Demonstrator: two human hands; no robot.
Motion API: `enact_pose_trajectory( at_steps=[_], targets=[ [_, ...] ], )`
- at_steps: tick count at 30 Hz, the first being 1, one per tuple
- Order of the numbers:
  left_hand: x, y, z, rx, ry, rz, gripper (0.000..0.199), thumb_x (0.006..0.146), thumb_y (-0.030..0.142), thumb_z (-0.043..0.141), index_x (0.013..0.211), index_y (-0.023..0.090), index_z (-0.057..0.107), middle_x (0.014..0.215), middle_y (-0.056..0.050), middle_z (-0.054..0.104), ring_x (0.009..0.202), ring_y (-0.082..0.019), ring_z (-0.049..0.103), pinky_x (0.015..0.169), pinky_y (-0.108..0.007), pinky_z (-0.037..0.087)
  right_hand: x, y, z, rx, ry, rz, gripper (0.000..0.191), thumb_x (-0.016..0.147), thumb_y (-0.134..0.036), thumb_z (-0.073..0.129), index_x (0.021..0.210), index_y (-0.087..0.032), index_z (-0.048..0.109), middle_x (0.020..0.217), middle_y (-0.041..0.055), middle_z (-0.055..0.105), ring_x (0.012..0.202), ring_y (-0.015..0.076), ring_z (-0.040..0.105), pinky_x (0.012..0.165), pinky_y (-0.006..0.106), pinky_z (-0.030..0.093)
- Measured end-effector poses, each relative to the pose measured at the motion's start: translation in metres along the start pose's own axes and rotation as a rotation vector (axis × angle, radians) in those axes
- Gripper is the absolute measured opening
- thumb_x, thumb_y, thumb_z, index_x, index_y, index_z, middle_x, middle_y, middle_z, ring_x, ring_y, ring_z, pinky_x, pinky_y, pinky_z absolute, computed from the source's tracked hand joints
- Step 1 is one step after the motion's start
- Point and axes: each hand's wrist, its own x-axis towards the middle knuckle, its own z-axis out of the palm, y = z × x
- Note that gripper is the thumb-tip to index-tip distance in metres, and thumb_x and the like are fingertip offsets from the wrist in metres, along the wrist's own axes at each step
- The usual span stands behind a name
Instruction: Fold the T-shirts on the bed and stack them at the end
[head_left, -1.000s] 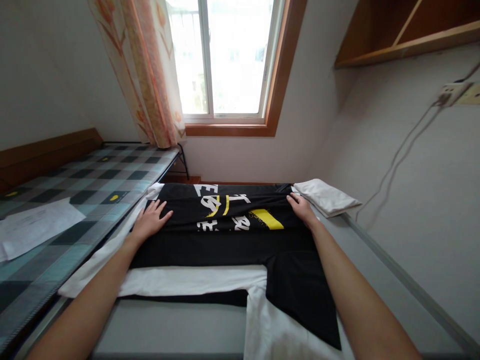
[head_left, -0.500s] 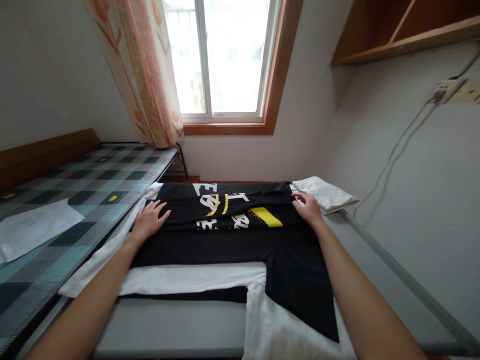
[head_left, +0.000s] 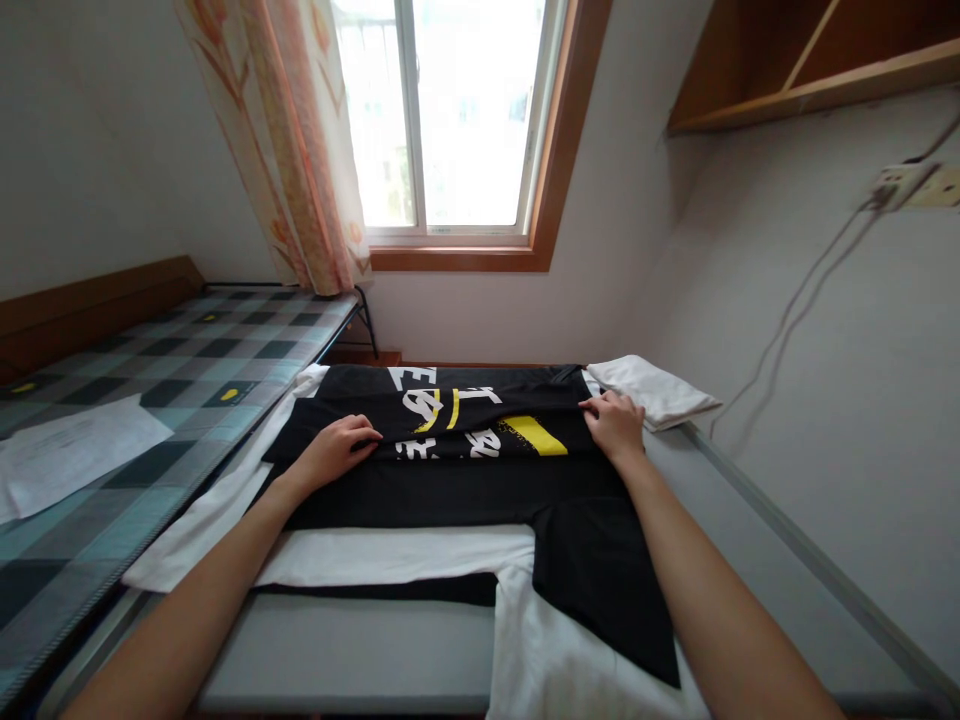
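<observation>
A black T-shirt [head_left: 465, 490] with white lettering and yellow marks lies spread on top of white clothing [head_left: 390, 556], partly folded over itself with a crease across its print. On its left part rests my left hand [head_left: 335, 452], fingers drawn together in a pinch at the fabric. My right hand [head_left: 616, 424] pinches the shirt's cloth near its far right end. A black sleeve points toward me at the lower right, and a white sleeve [head_left: 652, 392] sticks out beyond my right hand.
The clothes lie on a grey table [head_left: 360, 655]. To the left is a checked mattress [head_left: 150, 370] with white paper [head_left: 79, 450] on it. A curtain [head_left: 277, 150] hangs beside the window [head_left: 472, 120]. A shelf [head_left: 817, 95] and a cabled socket [head_left: 900, 186] are on the right wall.
My left hand has moved right and slightly nearer along the T-shirt, its fingers going from spread to pinched. My right hand's fingers have closed on the cloth near the same spot.
</observation>
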Motion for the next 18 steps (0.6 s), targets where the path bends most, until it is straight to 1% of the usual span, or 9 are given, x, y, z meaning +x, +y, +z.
enact_pose_trajectory(
  at_steps=[3, 5, 6, 8, 10, 12, 13, 15, 18],
  targets=[
    [0.001, 0.005, -0.004, -0.043, -0.011, -0.048, 0.026, 0.083, 0.034, 0.056, 0.098, 0.025, 0.075, 0.097, -0.006, 0.068, 0.090, -0.022, 0.064, 0.085, -0.031, 0.049, -0.002, -0.002, 0.001, -0.027, -0.073, 0.020, 0.026, 0.087, -0.026, 0.051, 0.097, -0.024, 0.075, 0.101, 0.0102, 0.066, 0.097, 0.0274, 0.050, 0.081, 0.040, 0.034],
    [0.000, 0.002, -0.011, -0.001, -0.008, -0.131, 0.027, 0.080, 0.038, 0.059, 0.099, 0.027, 0.075, 0.100, -0.004, 0.069, 0.091, -0.023, 0.065, 0.085, -0.029, 0.049, -0.003, -0.002, 0.002, -0.029, -0.083, 0.028, 0.026, 0.088, -0.027, 0.051, 0.098, -0.024, 0.075, 0.103, 0.0102, 0.066, 0.097, 0.0276, 0.051, 0.081, 0.040, 0.034],
    [-0.002, -0.003, -0.015, 0.045, 0.010, -0.208, 0.028, 0.081, 0.041, 0.059, 0.099, 0.027, 0.075, 0.102, -0.005, 0.070, 0.091, -0.023, 0.065, 0.083, -0.029, 0.049, -0.003, -0.003, 0.002, -0.027, -0.084, 0.029, 0.027, 0.088, -0.027, 0.050, 0.099, -0.024, 0.075, 0.103, 0.0102, 0.066, 0.097, 0.0277, 0.051, 0.081, 0.040, 0.035],
    [-0.008, -0.018, -0.026, 0.161, 0.075, -0.432, 0.034, 0.084, 0.045, 0.053, 0.098, 0.024, 0.075, 0.103, -0.007, 0.071, 0.090, -0.025, 0.066, 0.077, -0.029, 0.049, -0.003, -0.003, 0.003, -0.019, -0.088, 0.030, 0.027, 0.088, -0.026, 0.050, 0.099, -0.023, 0.074, 0.103, 0.0101, 0.067, 0.097, 0.0279, 0.052, 0.081, 0.041, 0.035],
    [-0.016, -0.039, -0.038, 0.267, 0.149, -0.688, 0.037, 0.087, 0.042, 0.048, 0.101, 0.021, 0.074, 0.102, -0.011, 0.072, 0.090, -0.027, 0.067, 0.072, -0.030, 0.048, -0.003, -0.002, 0.003, -0.009, -0.094, 0.035, 0.028, 0.088, -0.026, 0.050, 0.100, -0.024, 0.074, 0.102, 0.0100, 0.067, 0.097, 0.0281, 0.053, 0.080, 0.040, 0.036],
    [-0.025, -0.057, -0.047, 0.304, 0.173, -0.860, 0.036, 0.085, 0.037, 0.049, 0.105, 0.021, 0.073, 0.103, -0.012, 0.073, 0.091, -0.030, 0.067, 0.069, -0.031, 0.047, -0.002, -0.002, 0.004, 0.004, -0.101, 0.036, 0.028, 0.088, -0.025, 0.049, 0.101, -0.024, 0.074, 0.102, 0.0097, 0.068, 0.097, 0.0280, 0.054, 0.080, 0.040, 0.037],
    [-0.029, -0.064, -0.050, 0.304, 0.172, -0.914, 0.036, 0.084, 0.036, 0.050, 0.107, 0.021, 0.072, 0.104, -0.013, 0.073, 0.092, -0.031, 0.067, 0.068, -0.031, 0.047, -0.002, -0.001, 0.004, 0.011, -0.104, 0.036, 0.029, 0.087, -0.025, 0.049, 0.101, -0.024, 0.074, 0.102, 0.0096, 0.068, 0.097, 0.0279, 0.055, 0.080, 0.040, 0.037],
    [-0.034, -0.070, -0.054, 0.283, 0.158, -0.970, 0.036, 0.082, 0.037, 0.052, 0.107, 0.020, 0.072, 0.105, -0.012, 0.074, 0.095, -0.031, 0.067, 0.068, -0.031, 0.046, -0.002, -0.001, 0.005, 0.019, -0.104, 0.039, 0.029, 0.087, -0.025, 0.049, 0.101, -0.024, 0.074, 0.101, 0.0095, 0.068, 0.097, 0.0278, 0.056, 0.080, 0.040, 0.037],
    [-0.035, -0.069, -0.053, 0.238, 0.126, -0.972, 0.035, 0.079, 0.042, 0.057, 0.102, 0.020, 0.074, 0.102, -0.011, 0.075, 0.096, -0.032, 0.068, 0.067, -0.031, 0.046, -0.002, -0.002, 0.005, 0.026, -0.088, 0.038, 0.030, 0.086, -0.026, 0.049, 0.102, -0.023, 0.074, 0.099, 0.0099, 0.068, 0.094, 0.0276, 0.057, 0.080, 0.040, 0.037]
  ],
)
